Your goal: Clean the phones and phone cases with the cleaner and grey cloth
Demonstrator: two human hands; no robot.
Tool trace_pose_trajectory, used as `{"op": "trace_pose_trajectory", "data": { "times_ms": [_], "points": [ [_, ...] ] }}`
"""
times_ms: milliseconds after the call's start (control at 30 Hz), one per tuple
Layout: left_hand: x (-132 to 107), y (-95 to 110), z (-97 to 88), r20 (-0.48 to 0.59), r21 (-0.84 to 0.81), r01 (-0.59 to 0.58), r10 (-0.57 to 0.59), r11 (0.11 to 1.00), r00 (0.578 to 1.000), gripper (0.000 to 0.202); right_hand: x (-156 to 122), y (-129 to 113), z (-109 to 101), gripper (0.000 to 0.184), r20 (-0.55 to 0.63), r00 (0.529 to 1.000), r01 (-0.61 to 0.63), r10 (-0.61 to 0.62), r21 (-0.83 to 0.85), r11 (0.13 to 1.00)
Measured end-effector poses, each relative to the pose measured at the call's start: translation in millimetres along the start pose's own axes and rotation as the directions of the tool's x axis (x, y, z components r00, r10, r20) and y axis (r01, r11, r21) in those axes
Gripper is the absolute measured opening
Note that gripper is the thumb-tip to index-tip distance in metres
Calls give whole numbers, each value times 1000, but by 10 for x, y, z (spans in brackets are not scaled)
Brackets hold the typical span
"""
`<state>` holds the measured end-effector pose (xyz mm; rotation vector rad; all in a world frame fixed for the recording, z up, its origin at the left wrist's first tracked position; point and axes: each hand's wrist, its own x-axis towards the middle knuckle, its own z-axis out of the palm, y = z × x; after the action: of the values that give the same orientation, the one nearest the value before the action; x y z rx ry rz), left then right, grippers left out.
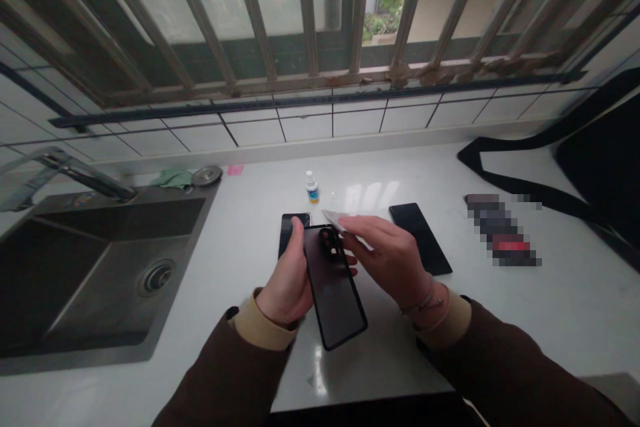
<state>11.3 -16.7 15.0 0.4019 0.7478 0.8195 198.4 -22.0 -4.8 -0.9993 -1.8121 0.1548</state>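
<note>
My left hand (pixel 287 277) grips a dark, see-through phone case (pixel 336 300) with a black rim, thumb along its left edge and fingertips showing past the right edge. The case is tilted above the counter, its camera cutouts at the far end. A thin white piece, like a folded tissue (pixel 334 219), is pinched in my right hand (pixel 387 250) beside those cutouts. Behind my left thumb lies a black phone-like slab (pixel 287 230), partly hidden. A small white bottle (pixel 312 188) with a blue and yellow label stands beyond it. Right of my right hand is a flat black slab (pixel 423 240).
At the left is a steel sink (pixel 100 293) with a faucet (pixel 85 173). A green cloth (pixel 173 178), a round metal strainer (pixel 207 175) and a pink slip (pixel 235 170) lie behind it. A black bag (pixel 605 153) with its strap and a blurred-out item (pixel 503 230) occupy the right.
</note>
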Motion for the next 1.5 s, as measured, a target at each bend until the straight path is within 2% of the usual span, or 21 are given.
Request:
{"op": "trace_pose_trajectory", "data": {
  "times_ms": [67, 133, 300, 533, 767, 867, 1000, 1200, 1300, 1400, 1500],
  "points": [
    [22, -70, 14, -18, -2, -12, 12, 1000, 1000, 79, -23, -53, 71, 25, 104, 984, 146, -146, 14, 989],
    [37, -112, 31, -71, -7, -40, 39, 999, 997, 73, -27, -98, 128, 23, 159, 965, 207, -209, 30, 978],
    [50, -119, 35, -109, -44, -78, 73, 996, 991, 70, 0, -153, 158, 25, 179, 963, 197, -203, 50, 979],
    [51, -150, 22, -122, 9, -54, 54, 999, 991, 67, -15, -157, 147, 25, 159, 962, 209, -220, 81, 974],
    [21, -85, 70, -142, 38, -29, 34, 999, 989, 78, -49, -155, 198, 20, 185, 951, 221, -247, 149, 964],
    [19, -36, 51, -175, 55, -23, 32, 998, 984, 83, -49, -173, 190, 17, 211, 945, 205, -248, 208, 956],
    [29, 28, 19, -241, 48, -78, 87, 996, 967, 86, -41, -226, 155, 13, 274, 925, 185, -263, 280, 942],
    [5, 120, -15, -203, 83, -184, 198, 979, 959, 83, -80, -329, 116, 13, 326, 898, 153, -297, 403, 902],
    [-13, 179, -31, -190, 77, -169, 180, 983, 965, 82, -127, -358, 122, 13, 423, 855, 101, -300, 432, 896],
    [-15, 237, -25, -228, 41, -137, 143, 990, 963, 82, -157, -352, 142, 12, 511, 811, 58, -286, 416, 907],
    [2, 255, -6, -196, 21, -66, 68, 998, 978, 83, -159, -324, 158, 12, 513, 826, 10, -231, 397, 918]
  ]
}}
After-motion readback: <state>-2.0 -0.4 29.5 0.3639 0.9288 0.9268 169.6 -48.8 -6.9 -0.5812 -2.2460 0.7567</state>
